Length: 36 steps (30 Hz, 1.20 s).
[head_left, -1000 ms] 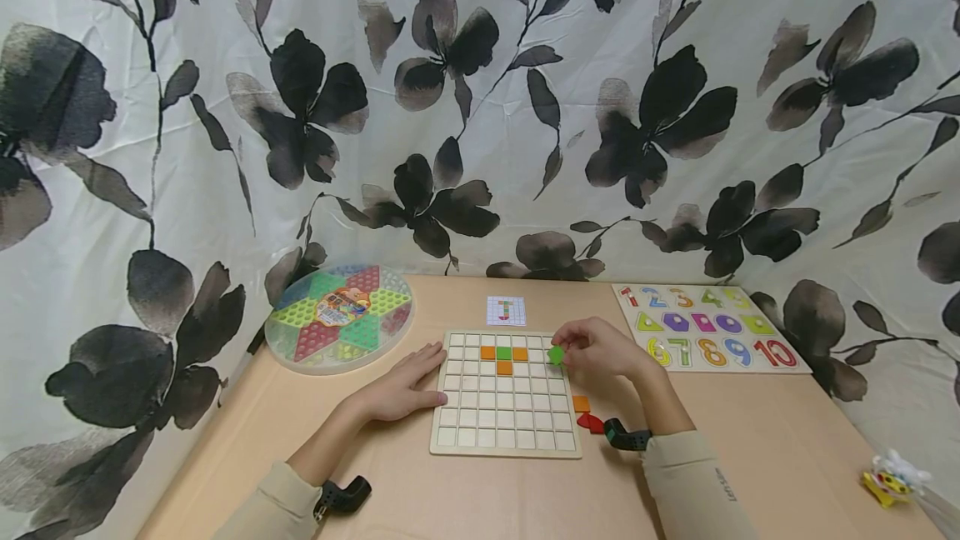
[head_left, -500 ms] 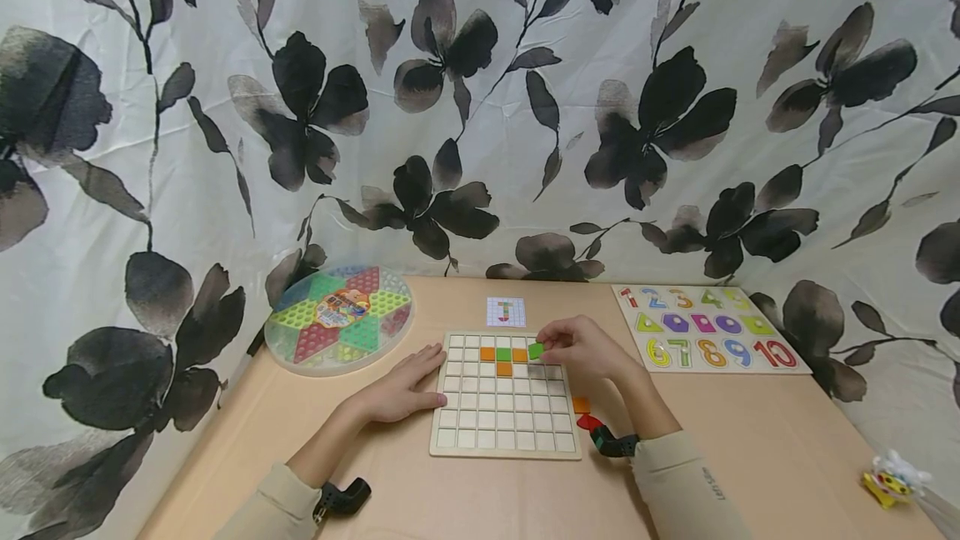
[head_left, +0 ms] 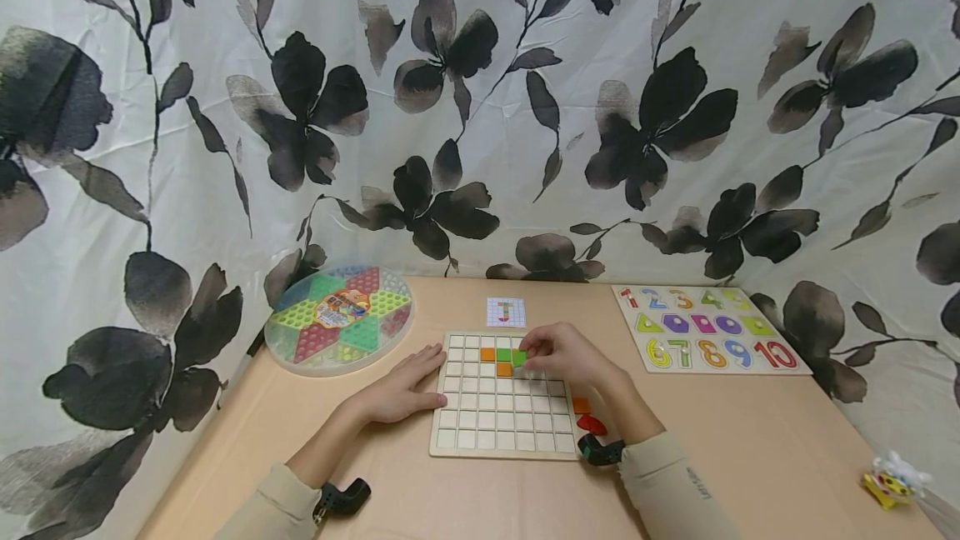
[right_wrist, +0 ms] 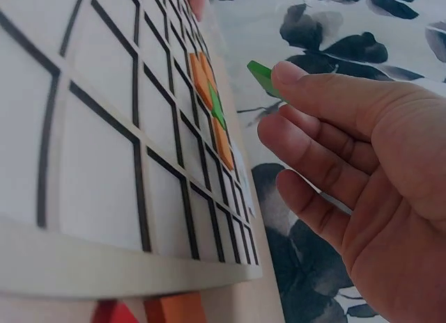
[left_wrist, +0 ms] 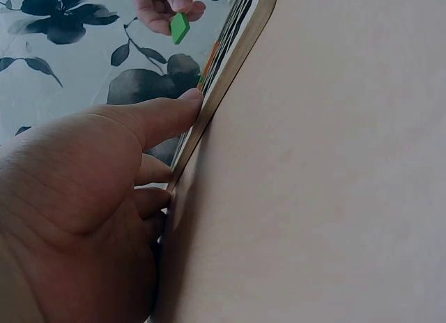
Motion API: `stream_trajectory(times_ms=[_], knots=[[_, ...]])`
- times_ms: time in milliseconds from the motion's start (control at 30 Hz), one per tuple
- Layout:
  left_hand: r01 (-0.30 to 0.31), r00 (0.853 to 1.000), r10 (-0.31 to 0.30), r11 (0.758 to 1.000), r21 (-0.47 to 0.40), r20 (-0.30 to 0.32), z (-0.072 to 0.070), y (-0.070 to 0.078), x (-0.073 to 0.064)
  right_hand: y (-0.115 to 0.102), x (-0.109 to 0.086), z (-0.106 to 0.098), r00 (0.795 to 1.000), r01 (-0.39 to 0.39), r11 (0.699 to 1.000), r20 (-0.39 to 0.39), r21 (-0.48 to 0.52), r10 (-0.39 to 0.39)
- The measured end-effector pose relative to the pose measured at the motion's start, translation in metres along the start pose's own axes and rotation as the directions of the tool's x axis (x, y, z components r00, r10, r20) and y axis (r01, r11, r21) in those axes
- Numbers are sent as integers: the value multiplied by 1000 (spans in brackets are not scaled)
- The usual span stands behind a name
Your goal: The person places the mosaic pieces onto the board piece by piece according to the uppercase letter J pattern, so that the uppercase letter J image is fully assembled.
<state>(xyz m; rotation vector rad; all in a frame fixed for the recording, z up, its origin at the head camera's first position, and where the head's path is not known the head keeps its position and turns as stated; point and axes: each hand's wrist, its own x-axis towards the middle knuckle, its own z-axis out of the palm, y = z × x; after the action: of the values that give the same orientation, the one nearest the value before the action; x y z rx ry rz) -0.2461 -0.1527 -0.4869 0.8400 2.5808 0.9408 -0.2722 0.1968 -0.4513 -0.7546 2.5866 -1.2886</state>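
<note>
My right hand (head_left: 566,354) pinches a green square tile (right_wrist: 263,75) between thumb and fingertips, above the upper rows of a white grid board (head_left: 495,419). On the board lie an orange tile (head_left: 487,353), a green tile (head_left: 504,353) beside it and another orange tile (head_left: 504,369) one row nearer. A further orange tile (right_wrist: 221,145) shows in the right wrist view; from the head the held tile covers it. My left hand (head_left: 397,388) rests at the board's left edge, fingers extended, its thumb (left_wrist: 167,117) touching the rim.
An orange tile (head_left: 581,406) and red pieces (head_left: 592,424) lie right of the board. Behind it is a small pattern card (head_left: 506,312). A round checkers-style board (head_left: 341,319) stands left, a number puzzle (head_left: 708,329) right, and a small toy (head_left: 892,480) at the front right.
My right hand has carried the green tile leftward, from the board's right edge to over the coloured tiles. The left hand has stayed in place.
</note>
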Motion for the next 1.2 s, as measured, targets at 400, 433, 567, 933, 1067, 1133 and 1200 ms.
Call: stream_trajectory(times_ms=[400,433,567,933,1067,1133,1200], knots=[[5,1000,-5,1000,13,-1,0,-2,-1,-5,4,14,997,-45,999,64,-4,46],[8,1000,-8,1000,17,2,0,-2,-1,-6,4,15,996,-51,999,66,-8,52],[2,1000,-2,1000,11,1,0,-2,0,-7,3,17,996,-39,999,82,-21,41],[-12,1000,12,1000,10,-6,0,-2,0,-7,7,23,991,12,998,130,-59,-5],[-6,1000,6,1000,5,-3,0,0,0,-6,8,24,989,35,997,143,-70,-25],[-6,1000,6,1000,3,-3,0,0,0,-7,8,24,989,41,996,148,-75,-30],[-9,1000,9,1000,6,-5,-1,1,0,-7,7,25,988,42,996,151,-85,-28]])
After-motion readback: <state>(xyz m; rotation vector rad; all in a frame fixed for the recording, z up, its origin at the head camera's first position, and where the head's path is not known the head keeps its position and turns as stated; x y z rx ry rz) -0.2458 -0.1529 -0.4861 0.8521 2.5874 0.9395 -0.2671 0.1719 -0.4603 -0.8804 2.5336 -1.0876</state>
